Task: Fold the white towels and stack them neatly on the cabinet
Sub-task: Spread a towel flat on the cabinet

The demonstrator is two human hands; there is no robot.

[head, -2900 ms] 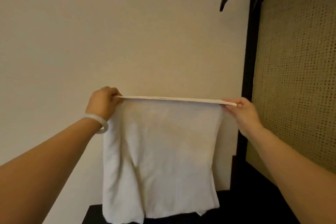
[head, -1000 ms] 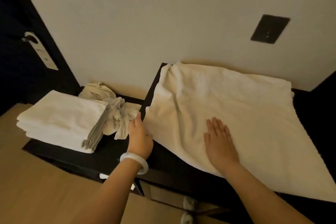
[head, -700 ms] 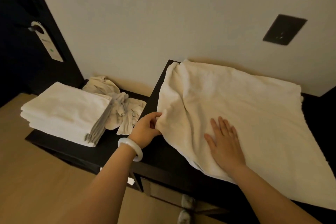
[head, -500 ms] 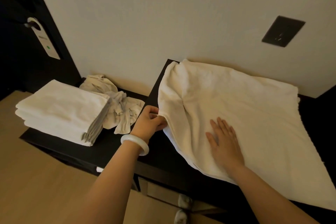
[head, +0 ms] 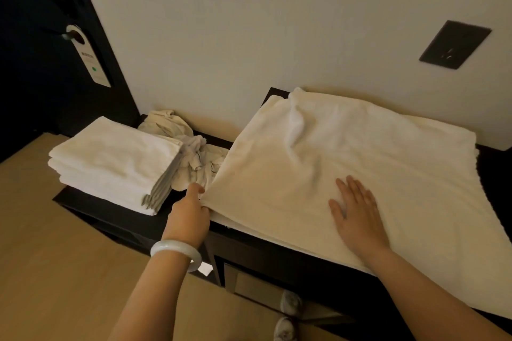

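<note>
Left hand point(head: 191, 213): pinches the near-left corner of the towel point(head: 346, 152), thumb on top and fingers tucked under the edge. Bracelet point(head: 175, 251) at the wrist.

Right hand point(head: 357, 216): flat, fingers straight, pressing the towel's near half, to the right of the left hand.

Towel: spread on the cabinet point(head: 266, 255), far edge at the wall. Its long axis runs left to right, and there are wrinkles toward the far-left corner. It lies rightward and away from the left hand, which is the hand nearer the free corner. The next fold probably carries that corner rightward, with the right hand as anchor.

Heap point(head: 194, 158): crumpled cloths just beyond the left hand, between towel and stack.

Stack point(head: 110, 158): folded towels on the lower top, left of the heap and touching it.

Containers: none seen. The recess under the cabinet is too dark to tell.
</note>
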